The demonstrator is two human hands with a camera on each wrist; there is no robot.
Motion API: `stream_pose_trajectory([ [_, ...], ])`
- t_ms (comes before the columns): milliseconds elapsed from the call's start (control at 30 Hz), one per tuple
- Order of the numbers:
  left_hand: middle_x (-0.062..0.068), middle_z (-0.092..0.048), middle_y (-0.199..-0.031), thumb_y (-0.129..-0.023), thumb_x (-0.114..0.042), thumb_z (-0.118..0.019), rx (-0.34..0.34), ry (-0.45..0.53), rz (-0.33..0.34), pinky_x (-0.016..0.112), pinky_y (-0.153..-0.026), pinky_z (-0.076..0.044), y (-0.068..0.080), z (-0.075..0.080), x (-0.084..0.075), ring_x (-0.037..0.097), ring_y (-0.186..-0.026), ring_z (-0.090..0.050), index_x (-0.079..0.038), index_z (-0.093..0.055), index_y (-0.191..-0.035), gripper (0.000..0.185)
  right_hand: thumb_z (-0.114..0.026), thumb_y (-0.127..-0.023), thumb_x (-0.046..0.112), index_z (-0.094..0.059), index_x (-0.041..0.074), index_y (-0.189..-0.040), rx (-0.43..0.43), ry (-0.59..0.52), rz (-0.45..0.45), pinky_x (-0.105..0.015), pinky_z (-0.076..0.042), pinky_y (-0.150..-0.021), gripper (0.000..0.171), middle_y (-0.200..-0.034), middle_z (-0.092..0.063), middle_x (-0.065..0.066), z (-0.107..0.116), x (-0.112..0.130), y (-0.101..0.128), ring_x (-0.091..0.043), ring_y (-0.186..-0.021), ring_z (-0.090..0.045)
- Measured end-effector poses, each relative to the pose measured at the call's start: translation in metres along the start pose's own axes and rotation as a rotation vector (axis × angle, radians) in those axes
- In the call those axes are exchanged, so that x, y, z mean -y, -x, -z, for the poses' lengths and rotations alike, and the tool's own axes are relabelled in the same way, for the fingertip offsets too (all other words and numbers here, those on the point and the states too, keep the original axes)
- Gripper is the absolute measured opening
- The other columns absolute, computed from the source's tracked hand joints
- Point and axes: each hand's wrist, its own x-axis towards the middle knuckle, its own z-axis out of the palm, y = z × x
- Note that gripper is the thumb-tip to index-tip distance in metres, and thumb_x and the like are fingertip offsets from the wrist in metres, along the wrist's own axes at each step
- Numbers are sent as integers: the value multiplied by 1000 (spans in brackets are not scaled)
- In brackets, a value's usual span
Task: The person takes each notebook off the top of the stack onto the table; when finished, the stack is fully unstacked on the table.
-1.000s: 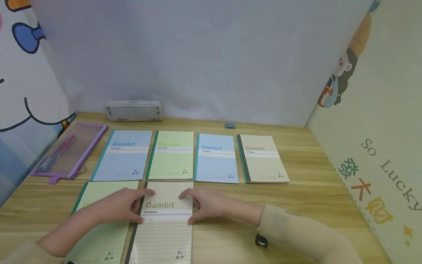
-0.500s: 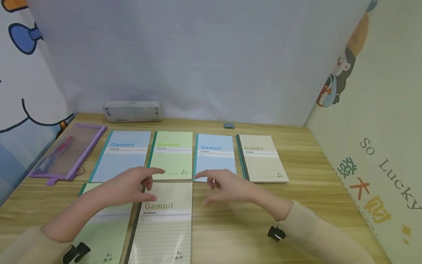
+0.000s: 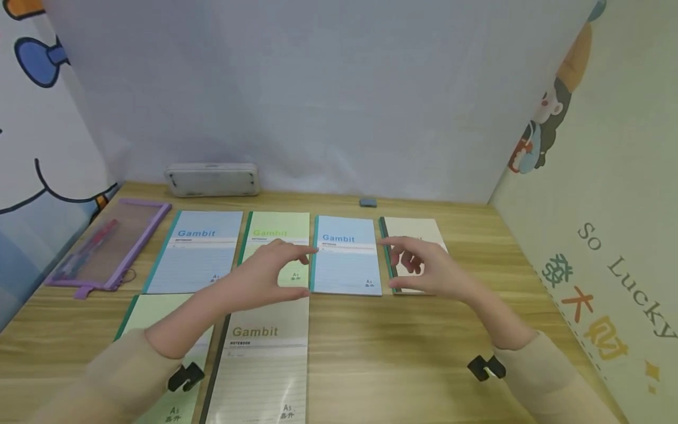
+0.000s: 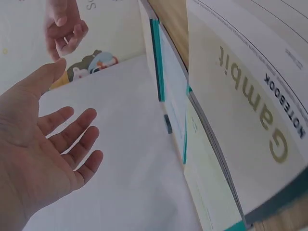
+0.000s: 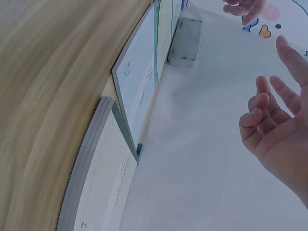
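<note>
Seen from the head, the left hand (image 3: pixel 270 274) and right hand (image 3: pixel 426 271) hover on either side of the blue notebook (image 3: pixel 346 262), third from the left in the far row. The wrist views show what that view cannot: both palms empty, the left hand's fingers (image 4: pixel 72 132) spread and relaxed, the right hand's fingers (image 5: pixel 262 108) loosely bent around nothing. Six thin, flat paper notebooks lie on the wood-grain table (image 3: pixel 503 282), four far and two near. At the far left sit one clear purple-edged pouch (image 3: pixel 108 244) and one grey oblong case (image 3: pixel 213 179).
</note>
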Motion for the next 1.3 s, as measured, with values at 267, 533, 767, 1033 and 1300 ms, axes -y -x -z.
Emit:
stream_pose_trajectory([
  [267,2,-44,-142,-79,-45,-73,24,108,-53,49,-107,-32,-39,-22,-15,25,-133,-35,-21,-39,-144,77,-75,-81,10,-43,10,-140,-86,-83,-120,-26,-49,-85,68,-116,-57,-6,23,-40,20,-18,-100,-55],
  [533,2,-30,-152,-79,-48,-73,91,162,-70,45,-113,-23,-82,-52,-23,23,-141,-24,-20,-26,-150,89,-73,-83,11,-29,11,-148,-89,-178,-245,-53,-32,-105,78,-147,-35,-17,29,-86,38,-36,-133,-34],
  [767,3,-22,-156,-79,-46,-72,145,183,-58,47,-115,-17,-114,-77,-23,24,-145,-14,-18,-20,-152,94,-73,-83,13,-20,9,-151,-48,-184,-324,-62,-20,-107,86,-154,-18,-19,33,-119,46,-41,-140,-17],
  [1033,10,-22,-156,-80,-45,-73,178,144,-71,49,-114,-20,-138,-95,-22,30,-144,-14,-12,-18,-151,96,-74,-83,20,-17,9,-152,15,-143,-400,-63,-18,-107,90,-156,-11,-20,32,-146,53,-44,-141,-10],
  [1300,9,-23,-155,-79,-51,-71,230,62,-31,47,-114,-19,-163,-109,-19,30,-144,-16,-12,-18,-152,98,-74,-81,36,-20,12,-151,105,-31,-500,-62,-19,-108,92,-156,-13,-18,28,-163,54,-45,-140,-13],
])
